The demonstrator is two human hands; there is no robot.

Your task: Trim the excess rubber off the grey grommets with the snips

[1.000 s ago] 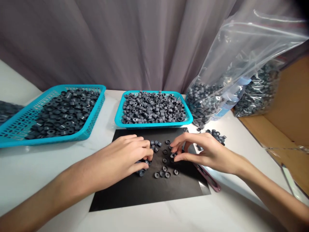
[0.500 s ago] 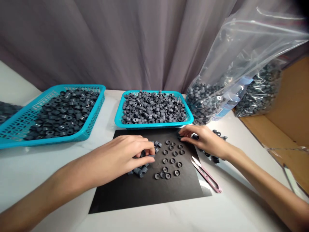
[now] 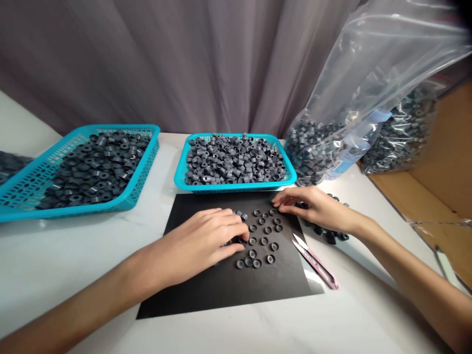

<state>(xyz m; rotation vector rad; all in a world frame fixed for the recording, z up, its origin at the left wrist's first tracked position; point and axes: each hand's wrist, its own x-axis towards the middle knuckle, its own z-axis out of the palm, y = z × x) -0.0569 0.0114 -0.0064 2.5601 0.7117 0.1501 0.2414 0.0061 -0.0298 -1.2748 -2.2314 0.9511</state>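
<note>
Small dark grey plastic rings (image 3: 264, 241) lie spaced out, hollow side up, on a black mat (image 3: 221, 300). My left hand (image 3: 217, 233) bends low over the mat's left-centre, with a grey ring (image 3: 242, 240) between thumb and forefinger. Its palm hides most of the loose pieces beneath; a few show past the knuckles. At the mat's upper right edge, my right hand (image 3: 308, 206) has thumb and forefinger slightly apart, just above a ring (image 3: 273, 212) on the mat. More dark pieces (image 3: 331, 237) are heaped under and behind that hand.
Pink-handled thread snips (image 3: 317, 263) lie at the mat's right edge. Two turquoise baskets (image 3: 236, 188) (image 3: 127, 199) full of grey pieces stand behind and left. Clear bags (image 3: 313, 152) of pieces, a water bottle (image 3: 356, 147) and a cardboard box (image 3: 442, 147) are at the right.
The right hand has let go of a ring, now lying on the mat among the others. My left hand has moved a little right, covering more of the loose pieces.
</note>
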